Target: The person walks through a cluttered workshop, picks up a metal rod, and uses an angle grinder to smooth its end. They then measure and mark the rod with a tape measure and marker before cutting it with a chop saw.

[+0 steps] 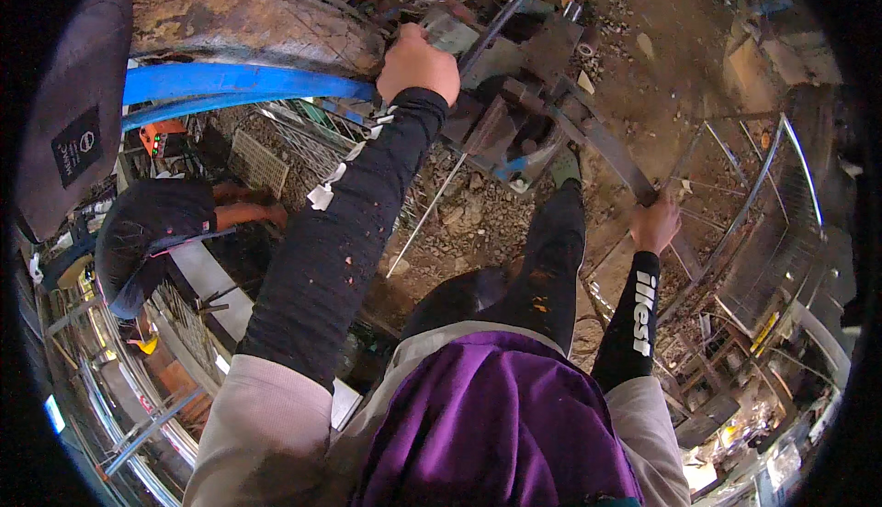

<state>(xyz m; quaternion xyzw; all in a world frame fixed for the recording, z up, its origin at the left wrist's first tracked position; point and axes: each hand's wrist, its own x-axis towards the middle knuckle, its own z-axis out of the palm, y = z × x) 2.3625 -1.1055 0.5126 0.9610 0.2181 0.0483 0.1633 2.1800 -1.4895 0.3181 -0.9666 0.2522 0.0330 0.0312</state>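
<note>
My right hand point(655, 222) is closed round the near end of a long flat metal lever point(617, 156). This lever slopes down to the right from a dark metal bench machine point(528, 107). At the machine's left side, my left hand point(420, 64) is in a fist, its back toward me. What its fingers grip, if anything, is hidden. Two blue flat strips point(248, 83) come in from the left and end beside that fist. A grey metal bar point(493, 34) slants up past the machine, and a thin rod point(427, 213) slants down below it.
To the left, another person in a dark shirt point(152, 231) bends over beside metal sheets and grids. A large rusty brown sheet point(248, 11) lies upper left. Welded metal frames point(735, 195) stand on the dirt floor at right. An orange box point(163, 137) sits at left.
</note>
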